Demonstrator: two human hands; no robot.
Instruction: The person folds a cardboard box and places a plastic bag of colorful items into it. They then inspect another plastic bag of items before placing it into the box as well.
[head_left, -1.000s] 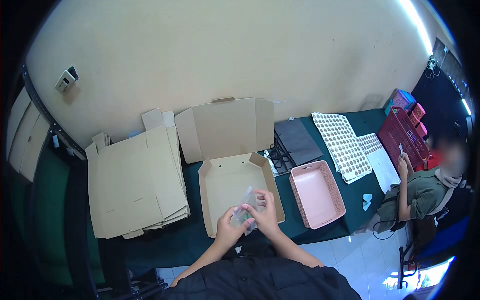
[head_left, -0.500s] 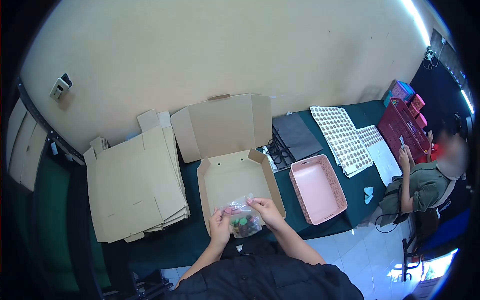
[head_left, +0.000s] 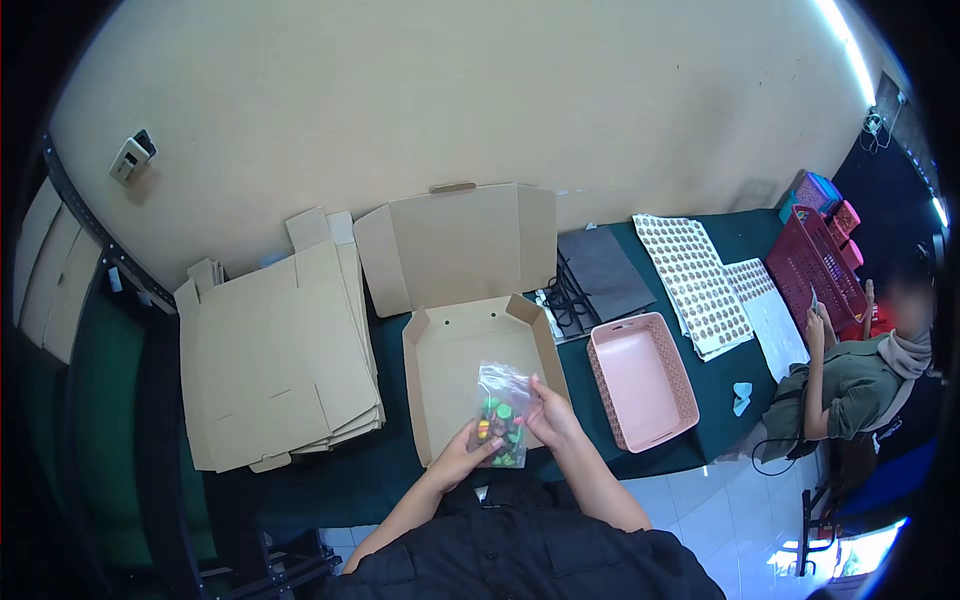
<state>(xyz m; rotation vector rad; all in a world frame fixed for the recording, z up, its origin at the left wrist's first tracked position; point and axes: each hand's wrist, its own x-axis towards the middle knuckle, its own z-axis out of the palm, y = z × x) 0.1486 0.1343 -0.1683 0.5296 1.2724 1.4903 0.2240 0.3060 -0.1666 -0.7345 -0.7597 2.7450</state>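
A clear plastic bag [head_left: 505, 415] with small green, yellow and dark pieces hangs upright over the front of an open cardboard box [head_left: 460, 350]. My left hand [head_left: 463, 455] grips the bag's lower left side, thumb across its front. My right hand [head_left: 549, 413] pinches the bag's right side near the upper part. The box's lid stands raised against the wall, and its tray has only the bag and my hands over it.
Flattened cardboard boxes [head_left: 280, 360] are stacked at left. Right of the box lie black paper bags [head_left: 605, 275], a pink basket [head_left: 645, 385], sticker sheets [head_left: 690, 280] and a light blue scrap [head_left: 742, 398]. A maroon basket [head_left: 815, 270] stands near a seated person [head_left: 850, 385].
The bag has been raised and turned more upright. My left hand has moved from its top edge down to its lower side; my right hand has shifted slightly right. The view has shifted a little.
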